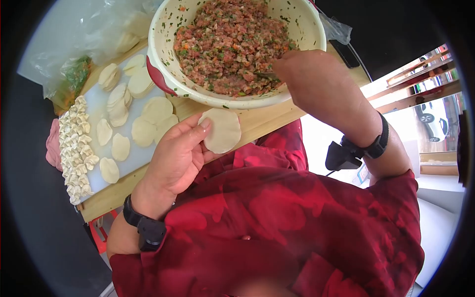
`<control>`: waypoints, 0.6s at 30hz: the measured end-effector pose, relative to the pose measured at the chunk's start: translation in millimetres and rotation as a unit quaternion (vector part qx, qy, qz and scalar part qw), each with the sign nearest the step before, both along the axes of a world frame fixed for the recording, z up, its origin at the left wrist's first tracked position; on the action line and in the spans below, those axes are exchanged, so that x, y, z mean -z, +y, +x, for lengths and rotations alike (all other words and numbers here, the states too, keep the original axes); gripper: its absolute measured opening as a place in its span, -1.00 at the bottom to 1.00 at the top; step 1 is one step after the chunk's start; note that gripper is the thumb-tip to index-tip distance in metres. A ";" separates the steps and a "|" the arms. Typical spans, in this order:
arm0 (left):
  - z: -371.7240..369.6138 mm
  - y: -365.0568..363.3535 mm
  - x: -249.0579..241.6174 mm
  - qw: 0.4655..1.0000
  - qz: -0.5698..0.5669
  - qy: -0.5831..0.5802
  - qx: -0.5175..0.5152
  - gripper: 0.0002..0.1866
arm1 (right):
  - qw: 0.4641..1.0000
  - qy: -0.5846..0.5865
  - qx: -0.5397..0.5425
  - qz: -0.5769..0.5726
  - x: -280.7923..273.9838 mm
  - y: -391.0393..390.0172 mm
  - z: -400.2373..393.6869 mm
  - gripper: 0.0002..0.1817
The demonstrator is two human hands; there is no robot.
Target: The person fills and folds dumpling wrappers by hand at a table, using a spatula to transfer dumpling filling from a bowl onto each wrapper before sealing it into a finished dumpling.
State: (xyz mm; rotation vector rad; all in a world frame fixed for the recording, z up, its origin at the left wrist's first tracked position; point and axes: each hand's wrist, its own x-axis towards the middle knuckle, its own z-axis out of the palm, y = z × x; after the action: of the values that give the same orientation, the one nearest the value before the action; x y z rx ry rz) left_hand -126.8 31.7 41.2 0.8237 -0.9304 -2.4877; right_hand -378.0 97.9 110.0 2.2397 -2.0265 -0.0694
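A round flat dough wrapper [222, 132] lies across the fingers of my left hand [179, 156], its thumb pressed on the near edge. Nothing sits on the wrapper. My right hand [309, 79] is closed around a metal utensil [267, 75] at the right side of a large white bowl [157, 55]. The utensil's tip is down in the minced filling [232, 44], a pink mix with green and orange bits; most of its handle is hidden in my fist. The wrapper is just below the bowl's near rim.
Left of the bowl, stacked and loose wrappers [143, 129] lie on a pale board [99, 148]. Many small folded dumplings [76, 148] line its left edge. A clear plastic bag [64, 44] and bagged greens [76, 76] are behind. The wooden table's [267, 117] near edge runs beneath my hands.
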 end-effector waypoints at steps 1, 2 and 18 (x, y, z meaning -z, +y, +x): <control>-0.8 0.9 -0.8 1.000 0.001 -0.002 0.000 -0.61 | 0.999 -0.036 0.015 0.024 -0.6 -2.5 3.7 -0.81; -1.8 1.4 -2.1 1.000 0.002 -0.002 0.000 -0.60 | 0.999 -0.038 0.014 0.025 -0.9 -4.2 5.6 -0.81; -1.8 1.3 -5.9 1.000 0.004 0.016 -0.019 -0.56 | 0.987 -0.146 -0.072 0.013 14.8 -25.0 0.0 -0.92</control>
State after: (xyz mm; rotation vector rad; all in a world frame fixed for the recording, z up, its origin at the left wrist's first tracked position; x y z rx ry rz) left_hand -128.5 33.0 47.2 0.7934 -0.8868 -2.4654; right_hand -378.0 72.9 95.3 2.5337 -1.9948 0.2621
